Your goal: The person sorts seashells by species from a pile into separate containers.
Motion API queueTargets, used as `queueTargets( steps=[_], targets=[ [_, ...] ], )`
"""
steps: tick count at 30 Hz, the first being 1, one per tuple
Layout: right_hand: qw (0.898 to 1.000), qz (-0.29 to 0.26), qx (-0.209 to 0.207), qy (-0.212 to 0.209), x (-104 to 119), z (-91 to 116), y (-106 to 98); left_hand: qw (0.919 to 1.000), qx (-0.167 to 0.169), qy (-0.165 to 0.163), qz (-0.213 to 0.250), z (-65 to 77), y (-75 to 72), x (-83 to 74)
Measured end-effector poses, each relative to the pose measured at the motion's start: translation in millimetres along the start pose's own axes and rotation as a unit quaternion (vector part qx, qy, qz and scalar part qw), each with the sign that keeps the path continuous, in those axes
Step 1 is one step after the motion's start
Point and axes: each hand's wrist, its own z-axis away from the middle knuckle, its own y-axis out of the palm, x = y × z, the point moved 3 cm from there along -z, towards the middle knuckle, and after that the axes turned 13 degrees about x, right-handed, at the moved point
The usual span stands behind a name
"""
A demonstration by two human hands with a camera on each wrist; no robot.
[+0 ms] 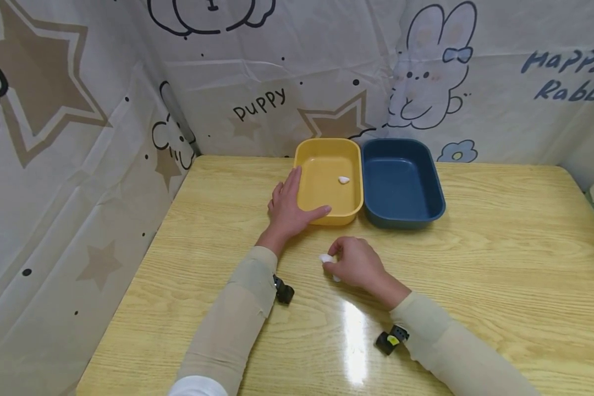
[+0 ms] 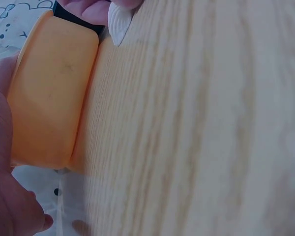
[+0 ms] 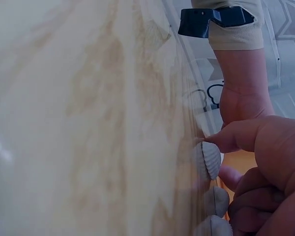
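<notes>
My right hand (image 1: 358, 263) pinches a white ribbed seashell (image 1: 325, 258) just in front of the yellow bin. Its ridges are plain in the right wrist view, where the seashell (image 3: 211, 160) stands at the fingertips, low at the table. Two more pale pieces, a nearer one (image 3: 219, 226) and one behind it (image 3: 217, 200), lie beside the curled fingers. My left hand (image 1: 289, 212) rests with extended fingers along the left side of the yellow bin (image 1: 322, 214), thumb on its front rim. A small white shell (image 1: 344, 180) lies inside that bin.
A dark blue bin (image 1: 404, 223) stands against the yellow bin's right side. Both sit at the back of the wooden table (image 1: 515, 264), close to a printed cloth backdrop (image 1: 326, 66). Each sleeved wrist wears a small black camera.
</notes>
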Motion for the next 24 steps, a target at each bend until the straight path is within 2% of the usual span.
queueTargets(
  steps=[8,17,24],
  targets=[
    [1.0,-0.008,0.0,0.0,2.5,0.9,-5.1,1.0,0.002,0.0,-0.002,0.3,-0.9,-1.0],
    [1.0,-0.018,-0.005,0.011,6.8,5.6,-19.9,1.0,0.0,0.004,-0.008,-0.5,-1.3,-0.4],
    [0.999,-0.015,-0.031,-0.012,11.0,7.6,-35.4,0.9999,-0.004,0.006,-0.011,-1.0,0.7,0.8]
  ],
)
